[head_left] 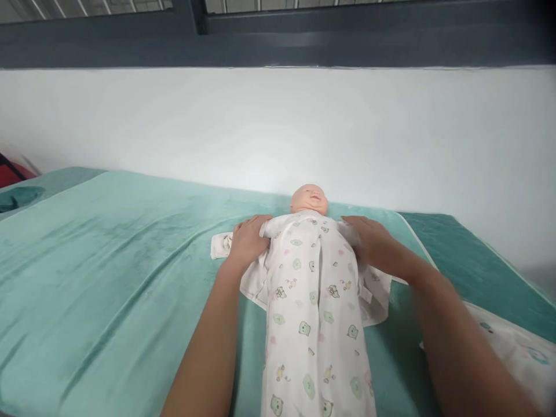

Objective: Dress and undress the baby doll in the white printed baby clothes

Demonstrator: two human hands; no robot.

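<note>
A baby doll (309, 198) lies face up on a green plush sheet, its head towards the wall. White cloth clothing (315, 313) printed with small green bears and leaves covers its body and runs down towards me. At the shoulder on the left, my left hand (249, 240) is closed around the doll's white-sleeved arm, thumb below and fingers above. My right hand (371, 240), slightly blurred, curls around the other sleeved arm. Parts of a white printed cloth (377, 295) spread out from under the doll on both sides; a folded end (220, 245) lies beyond my left hand.
The green sheet (108, 278) covers the bed, with a darker green part (473, 260) at the right. Another white printed cloth (516, 341) lies beside my right forearm. A white wall (195, 127) rises behind, under a dark window frame (304, 46). Something red (13, 174) shows at far left.
</note>
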